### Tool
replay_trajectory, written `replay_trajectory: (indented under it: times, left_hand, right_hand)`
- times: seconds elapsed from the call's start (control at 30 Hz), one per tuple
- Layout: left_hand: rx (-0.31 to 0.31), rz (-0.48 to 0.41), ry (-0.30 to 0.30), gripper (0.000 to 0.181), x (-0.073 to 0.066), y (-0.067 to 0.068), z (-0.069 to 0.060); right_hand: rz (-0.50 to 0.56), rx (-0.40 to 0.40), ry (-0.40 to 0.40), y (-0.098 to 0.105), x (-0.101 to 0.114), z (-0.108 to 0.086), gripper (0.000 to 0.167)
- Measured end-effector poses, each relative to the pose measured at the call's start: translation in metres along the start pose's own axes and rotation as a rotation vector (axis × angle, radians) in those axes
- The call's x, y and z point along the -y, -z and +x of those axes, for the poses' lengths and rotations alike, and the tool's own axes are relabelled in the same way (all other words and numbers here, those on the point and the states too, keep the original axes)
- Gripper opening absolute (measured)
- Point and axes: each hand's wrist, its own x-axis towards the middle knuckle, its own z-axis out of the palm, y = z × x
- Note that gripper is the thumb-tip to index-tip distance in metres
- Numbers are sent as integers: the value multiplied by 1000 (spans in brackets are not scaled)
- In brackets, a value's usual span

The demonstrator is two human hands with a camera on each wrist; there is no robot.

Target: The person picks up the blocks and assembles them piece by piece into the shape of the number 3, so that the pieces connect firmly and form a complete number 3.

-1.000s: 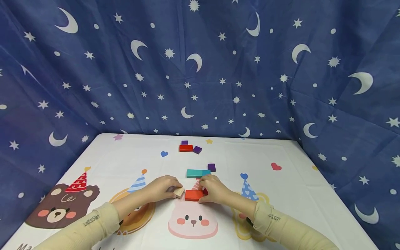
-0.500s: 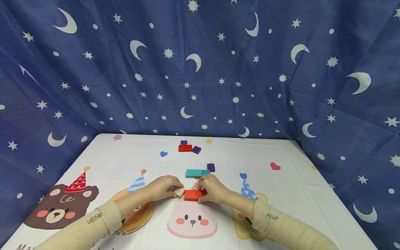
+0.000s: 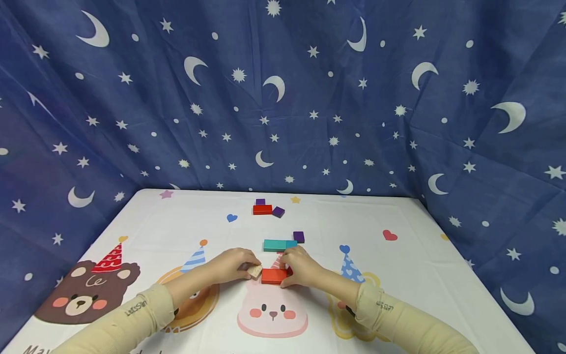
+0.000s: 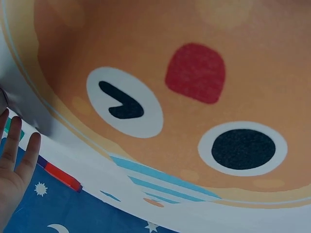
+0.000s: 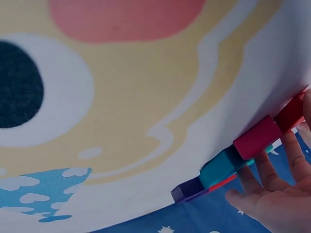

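In the head view my left hand (image 3: 232,266) pinches a small pale wooden block (image 3: 254,271), close beside the left end of a red block (image 3: 273,276). My right hand (image 3: 304,268) grips the red block's right end, thumb on the near side. A crimson block (image 5: 258,137) lies by its fingers in the right wrist view, along with the red block (image 5: 290,114) and the right hand (image 5: 274,189). Of the left hand (image 4: 17,170), the left wrist view shows several fingers, but its block is not clearly visible there.
Just beyond the hands lie a teal block (image 3: 274,245), a blue block (image 3: 291,243) and a purple block (image 3: 298,237). Farther back, a red block (image 3: 263,210) lies between two purple blocks (image 3: 260,201), (image 3: 278,212). A starry blue curtain (image 3: 309,98) hangs behind the table.
My left hand and the pale block have shifted very slightly right, closer to the red block. The right hand keeps nearly the same place, with only small finger movement.
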Motion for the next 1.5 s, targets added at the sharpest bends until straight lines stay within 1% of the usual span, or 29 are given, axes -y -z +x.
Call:
replay_trajectory:
  times: [0.23,0.4,0.53,0.63,0.77,0.83,0.9,0.97,1.1,1.23,1.37,1.5]
  left_hand:
    - [3,4,7,33,-2,3,1]
    - [2,7,-3,38,-3,4,1]
    - [-3,-30,35,44,-4,7,1]
    - [-9,-78,74,46,-5,11,2]
    - [-26,-119,83,44,-6,14,4]
    - [-34,-130,88,41,-7,14,6]
    - [-54,-135,85,39,-8,14,8]
    - [-73,-143,96,35,-8,12,11]
    - [-136,-157,113,27,-8,8,16]
    - [-190,-172,133,23,-6,6,22]
    - [-223,-185,164,22,-3,4,28]
    - [-252,-196,190,22,0,2,32]
  right_hand:
    - [5,1,-23,0,1,0,29]
    - [-39,-10,-19,0,1,-3,31]
    - [-49,-23,-4,1,0,-6,35]
    - [-24,-25,-11,3,-3,-7,37]
    - [24,-16,-27,5,-6,-6,37]
    - [44,-26,-19,6,-8,-6,34]
    - [61,-39,-11,7,-10,-6,32]
    - [75,-55,-1,8,-12,-7,29]
    - [108,-68,-5,11,-14,-6,26]
    - [157,-79,-39,15,-17,-3,23]
    - [225,-106,-85,18,-21,0,20]
    - [245,-147,-92,18,-27,3,18]
